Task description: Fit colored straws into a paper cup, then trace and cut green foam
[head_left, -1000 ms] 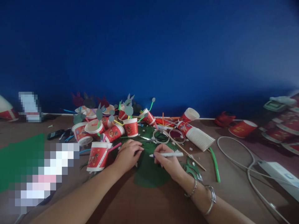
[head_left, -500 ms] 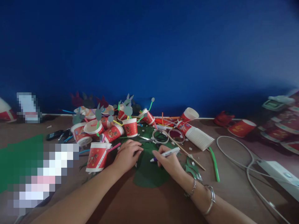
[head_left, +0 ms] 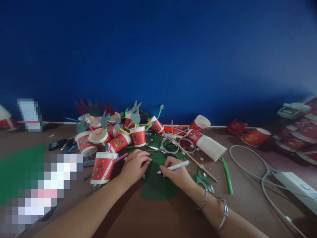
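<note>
My right hand (head_left: 176,174) grips a white marker (head_left: 176,166), its purple tip down on a dark green paper sheet (head_left: 156,188) that lies on the brown table. My left hand (head_left: 135,165) rests palm down on the left part of the same sheet, fingers curled and pressing it flat. A red paper cup (head_left: 102,167) stands just left of that hand, a pink straw poking from it. Two bracelets circle my right wrist.
Several red cups with coloured straws and grey paper shapes (head_left: 111,132) crowd behind my hands. Tape rings (head_left: 170,145), a wooden stick, a stack of white cups (head_left: 210,146) and a green straw (head_left: 227,175) lie to the right. A white cable (head_left: 250,165) and power strip (head_left: 297,188) sit further right.
The marker has tilted from level to tip-down and my right hand has edged left on the green sheet. My left hand has stayed put.
</note>
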Demonstrator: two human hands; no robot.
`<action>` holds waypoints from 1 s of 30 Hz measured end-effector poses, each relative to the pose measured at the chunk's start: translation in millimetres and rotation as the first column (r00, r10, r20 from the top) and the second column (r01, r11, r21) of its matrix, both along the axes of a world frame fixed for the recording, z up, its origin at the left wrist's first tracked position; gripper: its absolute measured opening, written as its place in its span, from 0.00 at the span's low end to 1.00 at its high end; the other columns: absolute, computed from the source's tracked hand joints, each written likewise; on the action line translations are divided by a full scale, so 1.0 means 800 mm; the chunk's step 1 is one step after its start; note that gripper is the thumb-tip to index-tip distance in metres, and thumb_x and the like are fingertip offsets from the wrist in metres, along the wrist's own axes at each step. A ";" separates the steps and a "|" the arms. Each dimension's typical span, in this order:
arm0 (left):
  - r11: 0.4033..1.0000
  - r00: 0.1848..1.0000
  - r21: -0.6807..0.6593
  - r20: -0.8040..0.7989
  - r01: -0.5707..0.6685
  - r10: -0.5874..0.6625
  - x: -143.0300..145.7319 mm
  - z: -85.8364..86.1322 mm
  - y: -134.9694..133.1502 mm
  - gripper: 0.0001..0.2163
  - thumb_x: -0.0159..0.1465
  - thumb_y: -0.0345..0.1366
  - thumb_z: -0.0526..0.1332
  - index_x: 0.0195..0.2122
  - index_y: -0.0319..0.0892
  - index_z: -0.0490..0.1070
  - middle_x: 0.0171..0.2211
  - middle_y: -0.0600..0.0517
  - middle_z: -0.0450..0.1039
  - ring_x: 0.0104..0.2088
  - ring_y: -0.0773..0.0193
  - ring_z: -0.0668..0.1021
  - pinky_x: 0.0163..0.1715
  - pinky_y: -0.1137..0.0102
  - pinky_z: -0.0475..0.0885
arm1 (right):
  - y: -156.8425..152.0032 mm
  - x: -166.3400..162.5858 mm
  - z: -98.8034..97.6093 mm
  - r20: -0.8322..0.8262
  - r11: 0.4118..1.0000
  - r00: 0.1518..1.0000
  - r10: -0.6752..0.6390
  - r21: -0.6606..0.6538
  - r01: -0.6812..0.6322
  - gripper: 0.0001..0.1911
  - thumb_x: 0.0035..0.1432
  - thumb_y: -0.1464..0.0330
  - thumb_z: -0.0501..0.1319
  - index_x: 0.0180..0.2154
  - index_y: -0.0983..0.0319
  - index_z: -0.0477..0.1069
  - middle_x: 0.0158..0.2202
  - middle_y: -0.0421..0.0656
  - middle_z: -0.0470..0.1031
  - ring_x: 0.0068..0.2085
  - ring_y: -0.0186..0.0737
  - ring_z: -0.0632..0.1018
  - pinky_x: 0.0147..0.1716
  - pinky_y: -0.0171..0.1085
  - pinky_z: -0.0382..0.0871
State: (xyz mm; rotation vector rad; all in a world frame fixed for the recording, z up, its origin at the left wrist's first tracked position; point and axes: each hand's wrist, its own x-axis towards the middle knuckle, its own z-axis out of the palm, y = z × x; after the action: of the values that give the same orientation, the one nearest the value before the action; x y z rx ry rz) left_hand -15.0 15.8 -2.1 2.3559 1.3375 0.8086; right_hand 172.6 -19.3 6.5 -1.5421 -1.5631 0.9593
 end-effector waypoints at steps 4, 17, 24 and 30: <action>1.000 1.000 0.004 0.006 0.006 -0.006 0.000 0.000 0.000 0.08 0.59 0.31 0.59 0.34 0.48 0.77 0.42 0.52 0.76 0.45 0.58 0.73 0.45 0.62 0.68 | -0.001 -0.002 0.003 0.048 1.000 0.999 -0.010 -0.009 0.011 0.12 0.47 0.68 0.60 0.17 0.59 0.59 0.13 0.35 0.67 0.18 0.32 0.66 0.18 0.30 0.56; 1.000 1.000 0.023 0.010 0.002 -0.002 0.000 -0.004 0.000 0.08 0.60 0.32 0.58 0.34 0.48 0.77 0.42 0.52 0.76 0.43 0.59 0.73 0.44 0.63 0.69 | 0.002 0.006 -0.009 -0.016 0.999 0.999 -0.046 0.011 0.046 0.12 0.48 0.66 0.59 0.18 0.59 0.58 0.13 0.35 0.67 0.18 0.32 0.66 0.18 0.30 0.56; 1.000 1.000 0.006 -0.004 -0.005 0.005 0.000 -0.003 0.000 0.08 0.59 0.31 0.58 0.34 0.49 0.77 0.42 0.53 0.76 0.45 0.59 0.73 0.45 0.62 0.68 | -0.001 0.002 -0.002 0.041 1.000 0.999 -0.029 -0.010 0.030 0.12 0.48 0.66 0.60 0.18 0.59 0.59 0.14 0.36 0.69 0.19 0.32 0.67 0.19 0.30 0.57; 1.000 1.000 -0.004 -0.013 -0.007 0.007 0.001 0.000 0.000 0.08 0.60 0.32 0.58 0.34 0.48 0.77 0.42 0.53 0.76 0.45 0.59 0.73 0.45 0.62 0.68 | 0.001 0.004 -0.004 0.005 0.999 0.999 -0.054 -0.002 0.054 0.12 0.50 0.64 0.59 0.19 0.59 0.59 0.16 0.37 0.70 0.20 0.33 0.68 0.20 0.31 0.58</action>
State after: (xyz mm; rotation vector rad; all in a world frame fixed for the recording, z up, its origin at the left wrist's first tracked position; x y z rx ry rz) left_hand -14.4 15.4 -2.3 2.3589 1.3518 0.7924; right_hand 176.1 -18.7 3.4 -1.5812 -1.5161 0.9280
